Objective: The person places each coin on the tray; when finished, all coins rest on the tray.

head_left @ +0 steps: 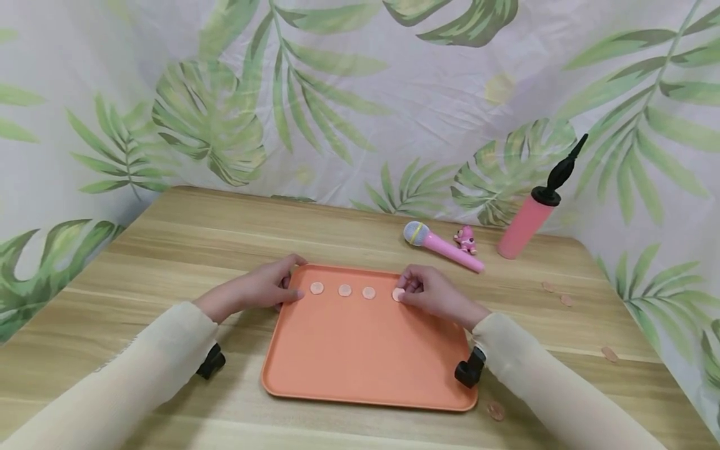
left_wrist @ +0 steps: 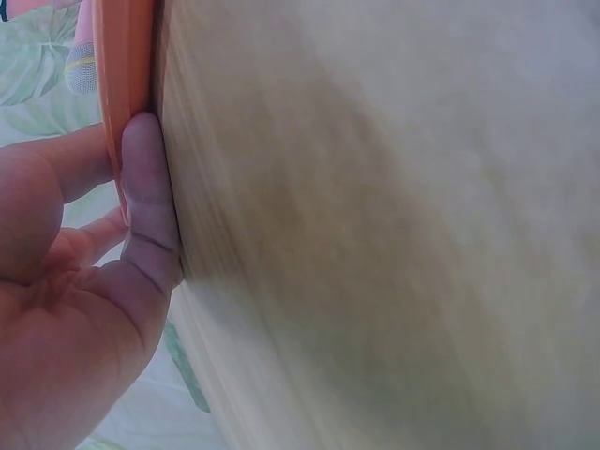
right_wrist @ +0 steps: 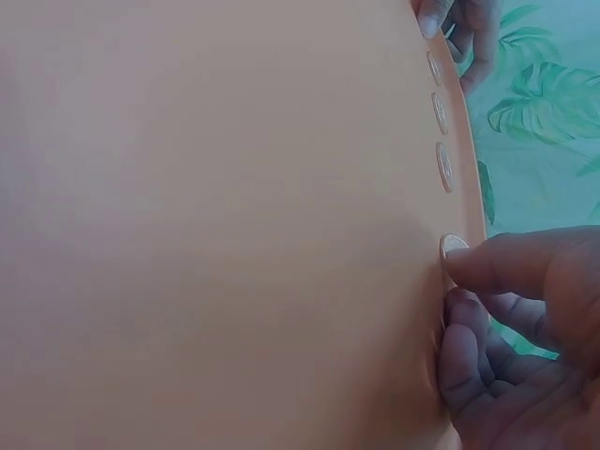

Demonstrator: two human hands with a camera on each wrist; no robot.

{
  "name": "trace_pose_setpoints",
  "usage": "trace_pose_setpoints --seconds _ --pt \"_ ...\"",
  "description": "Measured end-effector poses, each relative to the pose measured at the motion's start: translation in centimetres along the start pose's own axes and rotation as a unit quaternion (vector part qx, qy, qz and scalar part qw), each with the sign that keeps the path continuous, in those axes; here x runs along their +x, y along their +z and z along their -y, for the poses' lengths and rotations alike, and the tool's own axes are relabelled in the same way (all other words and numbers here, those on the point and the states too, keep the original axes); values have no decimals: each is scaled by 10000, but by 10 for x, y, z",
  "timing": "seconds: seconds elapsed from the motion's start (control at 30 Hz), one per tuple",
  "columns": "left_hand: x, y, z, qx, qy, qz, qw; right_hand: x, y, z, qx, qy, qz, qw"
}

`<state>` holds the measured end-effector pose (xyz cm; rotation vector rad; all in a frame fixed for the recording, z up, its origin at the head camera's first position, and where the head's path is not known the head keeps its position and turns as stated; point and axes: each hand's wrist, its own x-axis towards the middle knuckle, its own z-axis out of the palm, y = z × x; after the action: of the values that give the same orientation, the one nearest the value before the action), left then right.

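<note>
An orange tray [head_left: 365, 350] lies on the wooden table. At its far left corner my left hand [head_left: 264, 284] grips the rim, thumb on top and a finger [left_wrist: 148, 178] beneath the edge in the left wrist view. Along the far side, three copper-coloured coins lie in a row: a left coin [head_left: 317, 288], a middle coin [head_left: 344, 290] and a right coin [head_left: 368, 292]. To the right of them, my right hand [head_left: 430, 294] pinches another coin [right_wrist: 454, 247] between thumb and fingers, low at the tray's surface. Its other fingers are curled.
Behind the tray lie a pink toy microphone [head_left: 450, 251] and a small pink figurine [head_left: 465, 240]. A pink hand pump [head_left: 525, 228] with a black top stands at the back right. Several loose coins, one a near coin [head_left: 495, 410], are scattered on the table's right side.
</note>
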<state>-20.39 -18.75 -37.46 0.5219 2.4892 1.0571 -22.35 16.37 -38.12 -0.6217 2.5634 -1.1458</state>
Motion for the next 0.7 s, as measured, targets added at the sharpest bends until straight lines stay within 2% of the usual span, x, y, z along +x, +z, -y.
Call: trace_pose_setpoints --seconds 0.17,0.57,0.7 --pt "0 1 0 3 66 -5 10000 0 0 -2 -79 104 17 9999" --pt "-2 0 -3 -39 62 5 10000 -1 2 -8 -145 31 -87 9999" --pt "-2 1 -2 -65 112 10 9999 -2 1 -7 87 197 -29 9998"
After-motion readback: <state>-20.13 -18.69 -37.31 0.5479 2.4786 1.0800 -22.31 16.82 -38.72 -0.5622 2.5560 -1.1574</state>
